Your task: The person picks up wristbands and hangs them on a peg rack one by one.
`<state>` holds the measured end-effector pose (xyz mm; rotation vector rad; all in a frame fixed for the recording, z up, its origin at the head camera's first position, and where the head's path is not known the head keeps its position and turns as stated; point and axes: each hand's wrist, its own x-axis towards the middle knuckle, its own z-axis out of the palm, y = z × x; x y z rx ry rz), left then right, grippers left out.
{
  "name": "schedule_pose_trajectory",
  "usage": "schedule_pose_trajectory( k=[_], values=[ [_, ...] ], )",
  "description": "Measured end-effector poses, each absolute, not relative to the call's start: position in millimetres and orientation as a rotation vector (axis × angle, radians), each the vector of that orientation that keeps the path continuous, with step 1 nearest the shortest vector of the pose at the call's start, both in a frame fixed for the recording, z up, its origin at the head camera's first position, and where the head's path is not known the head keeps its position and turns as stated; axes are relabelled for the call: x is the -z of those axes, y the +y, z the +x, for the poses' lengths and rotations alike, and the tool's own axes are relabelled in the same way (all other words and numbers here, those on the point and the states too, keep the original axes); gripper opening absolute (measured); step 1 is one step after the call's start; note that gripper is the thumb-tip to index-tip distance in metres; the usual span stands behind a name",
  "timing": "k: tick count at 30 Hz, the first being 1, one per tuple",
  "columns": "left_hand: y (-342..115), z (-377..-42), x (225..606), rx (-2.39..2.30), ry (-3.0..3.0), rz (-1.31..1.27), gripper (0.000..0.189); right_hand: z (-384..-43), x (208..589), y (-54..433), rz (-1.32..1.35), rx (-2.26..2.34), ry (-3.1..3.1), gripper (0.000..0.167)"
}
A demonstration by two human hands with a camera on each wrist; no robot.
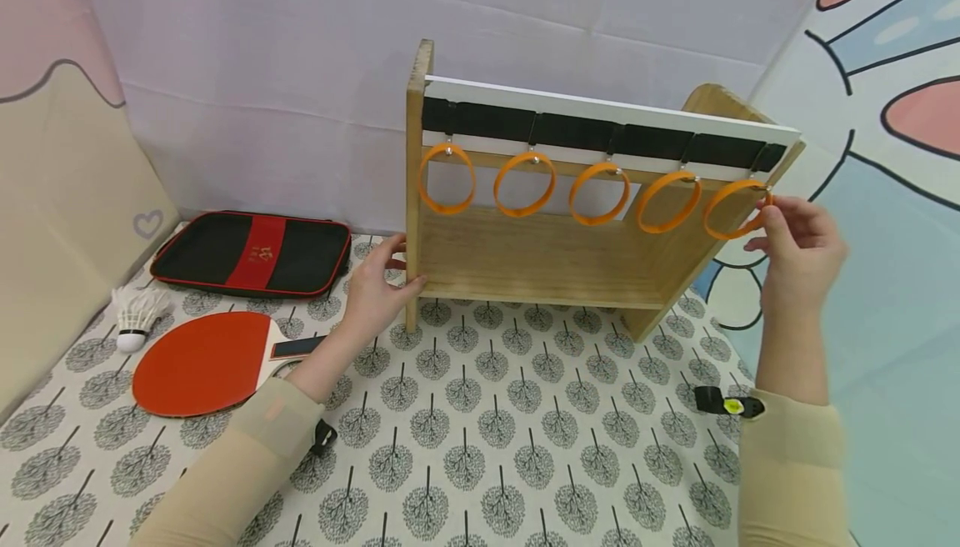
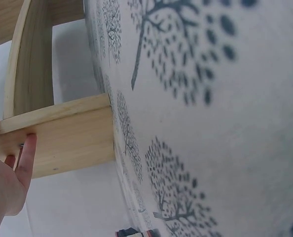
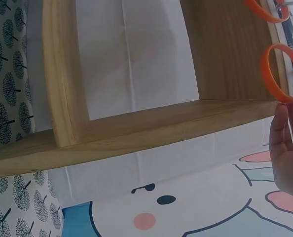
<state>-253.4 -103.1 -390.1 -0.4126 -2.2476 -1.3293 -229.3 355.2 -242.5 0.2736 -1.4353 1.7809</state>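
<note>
A wooden shelf stand (image 1: 540, 259) stands on a patterned cloth. Across its top front runs a white strip with a black band (image 1: 573, 132), from which several orange rings (image 1: 501, 190) hang on small metal hooks. My left hand (image 1: 375, 293) grips the stand's left side panel (image 2: 75, 143), thumb at the front edge and fingers along the outer face. At the far right end, my right hand (image 1: 804, 251) pinches the lower right of the last orange ring (image 3: 266, 74) between thumb and fingers. That ring is still at its hook.
Left of the stand lie a black and red paddle case (image 1: 213, 251), a white shuttlecock (image 1: 141, 313) and a red table tennis paddle (image 1: 202, 363), its handle partly behind my left forearm. A pale curtain (image 1: 262, 97) hangs behind, and a cartoon-printed wall (image 1: 892, 297) rises at right.
</note>
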Motion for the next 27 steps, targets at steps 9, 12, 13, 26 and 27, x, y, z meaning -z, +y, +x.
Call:
schedule_pose_trajectory(
  k=[9, 12, 13, 26, 27],
  values=[
    [-101.7, -254.1, 389.9, 1.320, -2.246, -0.421, 0.066, -213.5, 235.0, 344.7, 0.390, -1.568, -1.455, 0.025],
    [-102.2, -254.0, 390.1, 1.316, -2.252, -0.421, 0.066, -204.9, 230.4, 332.9, 0.465, -1.599, -1.427, 0.024],
    [-102.4, -254.0, 390.2, 1.315, -2.255, -0.421, 0.066, -202.6, 229.3, 328.9, 0.495, -1.608, -1.424, 0.024],
    [-119.0, -248.2, 370.9, 1.422, -2.310, -0.431, 0.067, -183.3, 237.8, 277.8, 0.711, -1.564, -1.643, 0.024],
    [-121.1, -246.1, 367.4, 1.412, -2.289, -0.431, 0.065, -180.8, 238.9, 272.1, 0.745, -1.546, -1.666, 0.024]
  ],
)
